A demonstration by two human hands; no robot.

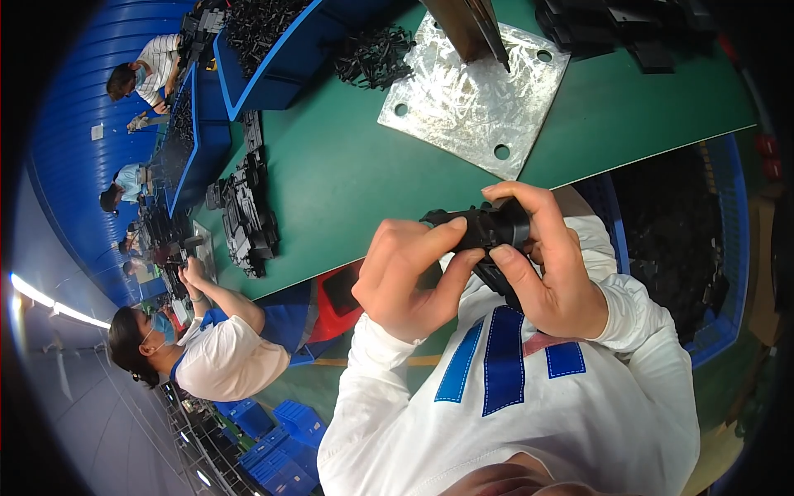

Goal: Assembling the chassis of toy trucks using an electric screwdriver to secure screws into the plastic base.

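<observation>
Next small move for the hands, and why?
Probably squeeze the right end of the black part with the right hand, the left hand steadying it: right thumb and index finger straddle that end, left-hand digits hold the other.

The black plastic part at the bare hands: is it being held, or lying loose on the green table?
Held: the left hand and the right hand grip the black plastic part from both sides.

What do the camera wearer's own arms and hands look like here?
The left hand and right hand are bare, with no gloves visible. The left sleeve and right sleeve are white, long and wrinkled, with no visible markings or cables.
</observation>
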